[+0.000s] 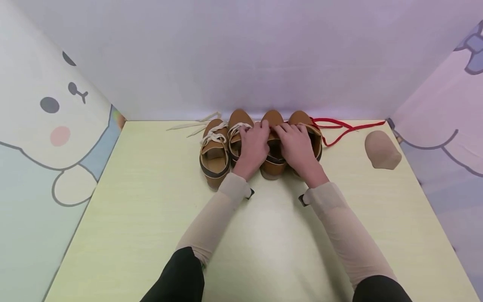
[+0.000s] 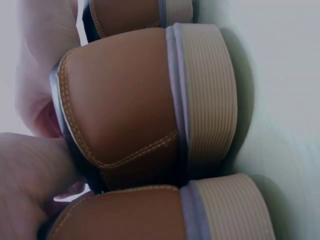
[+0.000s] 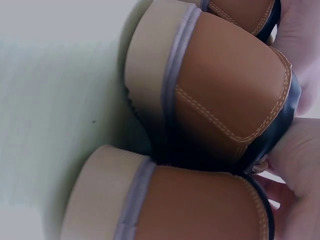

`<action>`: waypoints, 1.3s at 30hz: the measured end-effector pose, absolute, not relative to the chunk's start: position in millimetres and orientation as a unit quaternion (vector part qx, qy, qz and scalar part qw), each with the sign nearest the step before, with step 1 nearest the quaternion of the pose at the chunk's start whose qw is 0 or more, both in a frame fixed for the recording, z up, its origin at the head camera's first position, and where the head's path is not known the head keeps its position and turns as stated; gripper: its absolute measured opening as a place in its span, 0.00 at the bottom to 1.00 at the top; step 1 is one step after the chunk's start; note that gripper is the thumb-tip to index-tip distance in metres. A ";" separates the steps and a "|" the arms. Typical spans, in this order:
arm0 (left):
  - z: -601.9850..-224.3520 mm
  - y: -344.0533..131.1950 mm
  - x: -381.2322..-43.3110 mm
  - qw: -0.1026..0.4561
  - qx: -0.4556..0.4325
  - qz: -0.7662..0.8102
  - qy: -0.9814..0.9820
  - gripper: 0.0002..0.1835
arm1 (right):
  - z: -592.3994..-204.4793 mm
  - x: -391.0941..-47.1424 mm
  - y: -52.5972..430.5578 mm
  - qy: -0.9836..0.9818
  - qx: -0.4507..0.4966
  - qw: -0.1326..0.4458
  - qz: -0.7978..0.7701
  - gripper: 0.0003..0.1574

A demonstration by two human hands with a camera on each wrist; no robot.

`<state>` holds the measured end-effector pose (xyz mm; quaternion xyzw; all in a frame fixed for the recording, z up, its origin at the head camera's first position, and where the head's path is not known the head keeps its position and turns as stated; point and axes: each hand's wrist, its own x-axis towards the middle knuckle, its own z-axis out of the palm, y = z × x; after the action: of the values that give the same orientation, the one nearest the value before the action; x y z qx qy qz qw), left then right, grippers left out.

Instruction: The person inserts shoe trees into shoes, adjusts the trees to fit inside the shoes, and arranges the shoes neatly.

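Several brown leather shoes stand side by side, toes toward the back wall. White laces run on the leftmost shoe (image 1: 214, 170) and on the second shoe (image 1: 238, 116). Red lace shows on the third shoe (image 1: 272, 170) and beside the rightmost shoe (image 1: 299, 116). My left hand (image 1: 255, 145) reaches over the second and third shoes, fingers curled at the third shoe's red lace. From the other side, my right hand (image 1: 299, 147) bends its fingers to the same lace. The fingertips and exact pinch are mostly hidden. Both wrist views show a shoe heel (image 2: 120, 95) beside the hands.
A loose red lace (image 1: 352, 129) trails right across the pale table (image 1: 151, 218). White lace ends (image 1: 186, 126) trail to the left. A beige rounded piece (image 1: 382, 150) lies near the right edge. A pale wall (image 1: 241, 58) rises behind the shoes.
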<state>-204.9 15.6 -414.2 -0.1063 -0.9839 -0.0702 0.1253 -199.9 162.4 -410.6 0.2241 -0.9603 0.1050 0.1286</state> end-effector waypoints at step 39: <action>-400.3 48.4 -180.4 0.100 -0.089 -0.065 -0.989 0.24 | -429.6 -145.1 261.0 -0.925 0.116 0.292 0.214 0.19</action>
<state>-180.4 48.4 -400.3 -0.0887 -0.9889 -0.0649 0.1004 -145.1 261.0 -429.6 0.1160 -0.9251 0.2135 0.2917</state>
